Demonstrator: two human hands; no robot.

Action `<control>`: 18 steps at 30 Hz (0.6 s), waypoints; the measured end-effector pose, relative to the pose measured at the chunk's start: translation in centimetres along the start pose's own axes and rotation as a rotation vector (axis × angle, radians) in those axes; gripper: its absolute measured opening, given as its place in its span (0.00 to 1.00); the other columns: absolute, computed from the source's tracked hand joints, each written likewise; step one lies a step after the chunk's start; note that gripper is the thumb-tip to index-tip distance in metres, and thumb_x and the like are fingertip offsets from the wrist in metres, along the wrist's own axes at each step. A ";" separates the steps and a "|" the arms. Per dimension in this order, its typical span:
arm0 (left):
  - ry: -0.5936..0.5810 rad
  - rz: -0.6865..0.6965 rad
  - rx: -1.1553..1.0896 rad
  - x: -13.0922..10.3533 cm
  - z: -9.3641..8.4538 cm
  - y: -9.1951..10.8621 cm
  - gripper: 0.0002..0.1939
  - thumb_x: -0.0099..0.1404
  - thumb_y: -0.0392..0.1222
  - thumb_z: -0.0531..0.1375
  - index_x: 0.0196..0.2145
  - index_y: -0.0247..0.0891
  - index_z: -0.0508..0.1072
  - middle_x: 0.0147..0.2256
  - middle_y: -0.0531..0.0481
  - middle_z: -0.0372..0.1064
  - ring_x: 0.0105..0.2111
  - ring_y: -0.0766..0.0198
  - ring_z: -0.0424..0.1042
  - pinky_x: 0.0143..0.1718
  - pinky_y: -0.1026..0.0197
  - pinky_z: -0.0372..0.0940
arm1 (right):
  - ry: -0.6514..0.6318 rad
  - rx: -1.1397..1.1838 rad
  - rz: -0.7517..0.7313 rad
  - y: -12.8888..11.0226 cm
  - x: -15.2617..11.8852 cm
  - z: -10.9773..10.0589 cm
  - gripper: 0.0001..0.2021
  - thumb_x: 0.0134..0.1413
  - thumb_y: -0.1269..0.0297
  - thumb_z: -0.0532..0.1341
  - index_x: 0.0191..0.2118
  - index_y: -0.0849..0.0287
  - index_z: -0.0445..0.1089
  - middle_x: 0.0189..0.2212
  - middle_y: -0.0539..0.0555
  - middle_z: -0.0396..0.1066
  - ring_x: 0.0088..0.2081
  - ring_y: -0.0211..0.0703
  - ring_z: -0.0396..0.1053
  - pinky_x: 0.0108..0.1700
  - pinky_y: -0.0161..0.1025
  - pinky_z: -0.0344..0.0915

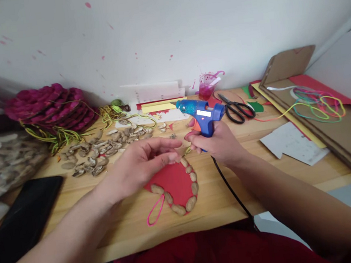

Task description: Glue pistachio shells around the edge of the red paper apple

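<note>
A red heart-shaped cutout (pixel 177 181) lies on the table, with peanut shells (pixel 195 188) along much of its visible edge. From its notch trails a pink string loop (pixel 155 211). Over the heart's upper left part hovers my left hand (pixel 144 163), palm inward, fingers loosely bent and thumb apart from the index finger; no held thing shows. Part of the heart is hidden beneath it. My right hand (pixel 217 141) grips a blue glue gun (pixel 204 117) by its handle, above the heart's upper right. The gun's nozzle points left, and its black cord runs down to the table edge.
Loose peanut shells (pixel 92 153) lie left of centre, beside a bag of shells (pixel 8 162) and a black phone-like slab (pixel 26 224). Magenta stacked pieces (pixel 51 107) stand behind. Black scissors (pixel 237 108), a pink-stained cup (pixel 206 87) and cardboard (pixel 334 136) are rightward.
</note>
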State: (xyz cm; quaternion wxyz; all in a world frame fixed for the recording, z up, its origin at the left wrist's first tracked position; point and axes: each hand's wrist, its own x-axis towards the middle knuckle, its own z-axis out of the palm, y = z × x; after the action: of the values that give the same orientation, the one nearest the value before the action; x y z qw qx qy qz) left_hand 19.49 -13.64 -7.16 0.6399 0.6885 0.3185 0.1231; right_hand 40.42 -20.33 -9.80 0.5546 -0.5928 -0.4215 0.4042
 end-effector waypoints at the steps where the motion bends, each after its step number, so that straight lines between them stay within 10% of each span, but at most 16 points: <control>1: 0.075 0.043 0.085 0.2 -0.4 -0.1 0.17 0.65 0.50 0.65 0.46 0.38 0.79 0.36 0.48 0.79 0.29 0.66 0.72 0.27 0.66 0.65 | -0.021 0.043 0.026 0.0 0.1 0.0 0.14 0.47 0.67 0.69 0.40 0.57 0.67 0.22 0.44 0.70 0.21 0.37 0.70 0.23 0.34 0.65; 7: 0.358 0.237 0.580 0.8 -1.7 -0.5 0.16 0.65 0.51 0.64 0.27 0.37 0.72 0.21 0.57 0.64 0.20 0.71 0.56 0.21 0.66 0.52 | -0.006 0.172 0.053 0.4 0.4 0.0 0.15 0.47 0.63 0.72 0.39 0.58 0.69 0.27 0.48 0.77 0.28 0.39 0.77 0.24 0.32 0.68; 18: 0.295 0.277 0.809 0.9 -1.8 -0.8 0.11 0.67 0.45 0.61 0.29 0.38 0.73 0.24 0.56 0.70 0.23 0.69 0.63 0.28 0.64 0.55 | 0.050 0.198 0.032 0.7 0.5 -0.3 0.16 0.47 0.61 0.75 0.37 0.58 0.71 0.20 0.43 0.71 0.21 0.33 0.70 0.22 0.30 0.65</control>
State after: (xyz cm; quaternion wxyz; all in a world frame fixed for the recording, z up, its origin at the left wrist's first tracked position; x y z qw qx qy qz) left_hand 18.91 -11.73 -7.88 0.2445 0.8944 0.3337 0.1702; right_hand 40.89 -19.97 -10.44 0.6144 -0.5517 -0.3558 0.4376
